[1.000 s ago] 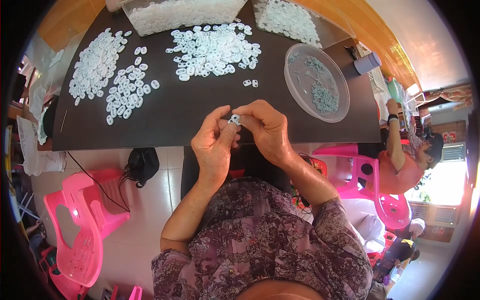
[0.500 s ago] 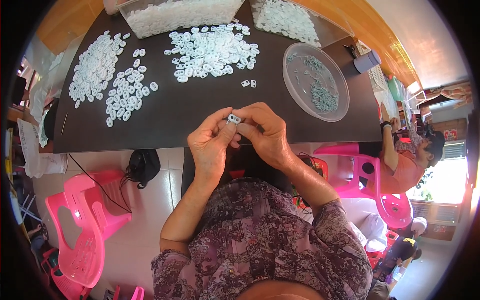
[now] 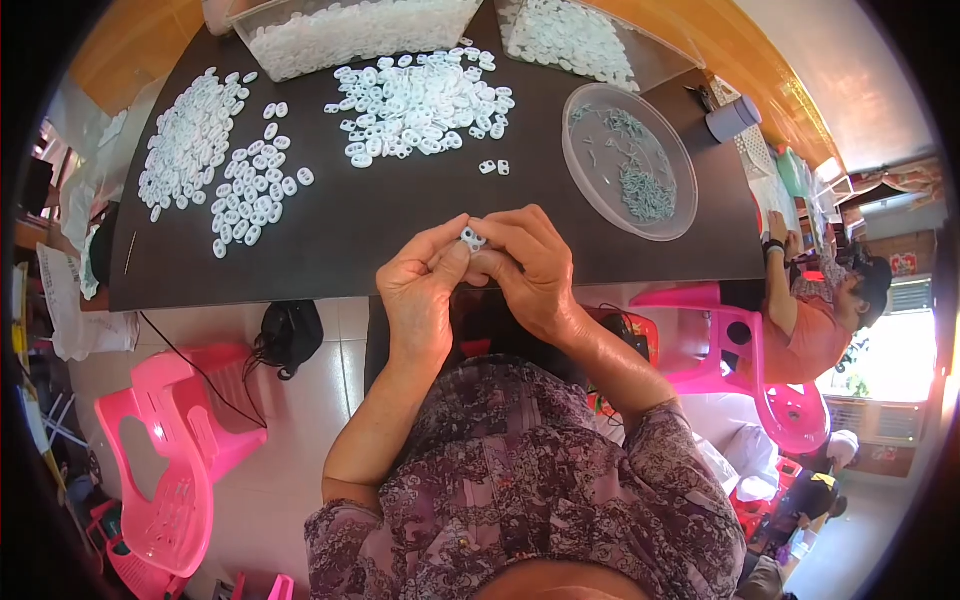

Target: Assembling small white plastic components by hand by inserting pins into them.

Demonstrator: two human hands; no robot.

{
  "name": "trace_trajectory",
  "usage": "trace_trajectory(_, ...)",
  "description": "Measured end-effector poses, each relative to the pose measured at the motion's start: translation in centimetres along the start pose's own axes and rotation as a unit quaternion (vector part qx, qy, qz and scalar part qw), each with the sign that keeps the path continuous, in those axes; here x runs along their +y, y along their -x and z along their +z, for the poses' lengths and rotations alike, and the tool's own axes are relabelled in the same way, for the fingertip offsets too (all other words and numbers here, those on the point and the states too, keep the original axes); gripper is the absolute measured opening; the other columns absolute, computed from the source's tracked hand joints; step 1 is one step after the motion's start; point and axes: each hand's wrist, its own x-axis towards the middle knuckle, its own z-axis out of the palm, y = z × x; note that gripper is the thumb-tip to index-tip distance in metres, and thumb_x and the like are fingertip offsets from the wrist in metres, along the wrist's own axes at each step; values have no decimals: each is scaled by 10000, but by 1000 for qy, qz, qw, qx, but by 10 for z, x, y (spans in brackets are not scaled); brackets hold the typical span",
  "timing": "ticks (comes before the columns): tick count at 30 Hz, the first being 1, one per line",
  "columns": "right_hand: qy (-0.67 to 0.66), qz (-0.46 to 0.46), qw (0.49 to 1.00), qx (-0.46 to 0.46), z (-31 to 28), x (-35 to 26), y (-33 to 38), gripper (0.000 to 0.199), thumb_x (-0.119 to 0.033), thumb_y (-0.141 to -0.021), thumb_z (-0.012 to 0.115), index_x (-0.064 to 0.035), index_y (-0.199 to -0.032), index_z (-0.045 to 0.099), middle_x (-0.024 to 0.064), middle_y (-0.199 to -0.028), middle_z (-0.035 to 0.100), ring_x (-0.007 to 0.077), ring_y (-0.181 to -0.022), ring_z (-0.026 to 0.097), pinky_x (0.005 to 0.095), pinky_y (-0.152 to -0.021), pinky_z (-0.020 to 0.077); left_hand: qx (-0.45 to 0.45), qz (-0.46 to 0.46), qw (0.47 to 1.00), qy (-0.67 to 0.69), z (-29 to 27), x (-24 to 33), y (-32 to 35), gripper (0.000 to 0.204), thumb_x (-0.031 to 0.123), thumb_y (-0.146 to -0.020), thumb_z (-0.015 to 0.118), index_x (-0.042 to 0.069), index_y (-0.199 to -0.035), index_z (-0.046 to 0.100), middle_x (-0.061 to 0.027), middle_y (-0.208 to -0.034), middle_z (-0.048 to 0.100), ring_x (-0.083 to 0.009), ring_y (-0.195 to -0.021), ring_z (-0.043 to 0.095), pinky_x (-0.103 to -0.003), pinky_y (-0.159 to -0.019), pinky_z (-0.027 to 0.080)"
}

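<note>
Over the table's front edge, my left hand (image 3: 420, 285) and my right hand (image 3: 530, 270) meet fingertip to fingertip. Between them they pinch a small white plastic piece (image 3: 472, 238) with two dark holes. Part of it is hidden by my thumbs and fingers. Two similar pieces (image 3: 495, 167) lie just beyond my hands. Farther back is a big heap of white two-holed pieces (image 3: 425, 105). Off to the left lie a dense pile of white ovals (image 3: 190, 140) and a looser group of white ovals (image 3: 255, 190).
A round clear tray (image 3: 590, 185) holds small grey-green parts (image 3: 648, 190) on the right. Two clear bins (image 3: 290, 70) of white pieces stand at the back. A grey cylinder (image 3: 733, 120) is at the far right. Pink chairs (image 3: 175, 470) flank me; another person (image 3: 810, 330) sits to the right.
The white piece has turned and tilted slightly between my fingertips. Both hands stay in nearly the same place, closed together.
</note>
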Motion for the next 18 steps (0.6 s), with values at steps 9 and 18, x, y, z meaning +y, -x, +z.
trace_trajectory(9,-34,46,998,13,-1,-5,1,261,-3,-713,663,-18,-973,652,91,-892,621,206,-789,561,300,-673,472,4,29,999,-41,-3,0,0,209,-27,-833,610,-55,-1038,632,-86,-842,636,-122,-635,565,-226,-583,493)
trace_trajectory(18,-47,25,998,14,0,-3,2,234,6,-727,646,0,-961,639,98,-866,620,210,-765,564,307,-658,470,-39,61,996,-52,-8,0,0,235,-18,-835,606,-52,-1067,623,-84,-860,609,-129,-667,572,-230,-593,498)
